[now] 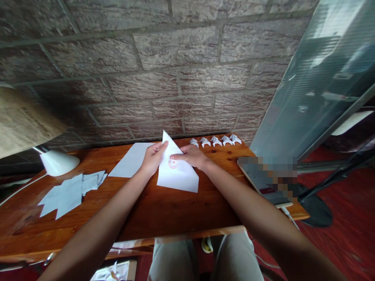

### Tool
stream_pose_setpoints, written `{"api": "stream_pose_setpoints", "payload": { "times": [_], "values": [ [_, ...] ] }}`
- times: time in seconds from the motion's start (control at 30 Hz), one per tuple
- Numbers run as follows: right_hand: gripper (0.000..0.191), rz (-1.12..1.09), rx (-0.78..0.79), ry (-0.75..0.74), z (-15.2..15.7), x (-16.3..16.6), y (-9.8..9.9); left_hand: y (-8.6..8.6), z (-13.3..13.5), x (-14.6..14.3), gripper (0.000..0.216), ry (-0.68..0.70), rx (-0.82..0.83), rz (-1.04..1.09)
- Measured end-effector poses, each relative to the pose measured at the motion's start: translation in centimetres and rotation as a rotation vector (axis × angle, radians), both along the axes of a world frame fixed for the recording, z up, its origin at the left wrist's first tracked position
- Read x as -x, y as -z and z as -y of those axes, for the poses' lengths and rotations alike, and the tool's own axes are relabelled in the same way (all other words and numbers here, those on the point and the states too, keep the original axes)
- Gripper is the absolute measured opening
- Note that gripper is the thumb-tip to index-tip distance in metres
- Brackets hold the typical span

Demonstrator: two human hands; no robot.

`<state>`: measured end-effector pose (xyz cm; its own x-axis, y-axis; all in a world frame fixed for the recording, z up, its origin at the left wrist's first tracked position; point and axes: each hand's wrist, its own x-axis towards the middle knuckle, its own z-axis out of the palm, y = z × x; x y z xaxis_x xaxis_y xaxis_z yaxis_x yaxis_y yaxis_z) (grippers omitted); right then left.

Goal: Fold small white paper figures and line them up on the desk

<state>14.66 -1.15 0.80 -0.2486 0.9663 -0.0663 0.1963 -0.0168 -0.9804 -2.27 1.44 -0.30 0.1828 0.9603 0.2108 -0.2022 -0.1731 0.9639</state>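
Both hands hold a white sheet of paper (pixel 178 177) above the wooden table. Its upper end comes to a point, its lower end is wide, and a round red stamp shows near the middle. My left hand (pixel 154 158) pinches the left edge, thumb on the front. My right hand (pixel 193 155) grips the right edge, with its thumb lying across the paper by the stamp. The fingers behind the sheet are hidden. Beyond my left hand, a flat stack of white paper (pixel 129 162) lies on the table.
Several folded paper stars (pixel 215 141) stand in a row along the wall. Several cut paper pieces (pixel 68 193) lie at left, near a lamp with a white base (pixel 58 162). A tablet-like device (pixel 260 179) rests at the table's right edge. A brick wall (pixel 199 82) rises behind.
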Motion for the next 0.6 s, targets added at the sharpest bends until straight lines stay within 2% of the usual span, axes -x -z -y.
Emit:
{"api": "stream_pose_setpoints", "payload": {
  "times": [0.3,0.4,0.6],
  "values": [
    [0.048,0.244,-0.288,-0.018,0.0,-0.5,-0.5,0.7,-0.9,0.2,0.043,-0.124,-0.037,0.073],
    [0.048,0.271,-0.308,-0.003,-0.1,-0.5,-0.4,0.8,-0.9,0.2,0.041,-0.13,-0.093,0.032],
    [0.054,0.219,-0.279,0.064,-0.1,-0.1,0.0,1.2,-1.1,0.2,0.044,-0.099,-0.08,-0.011]
  ]
}}
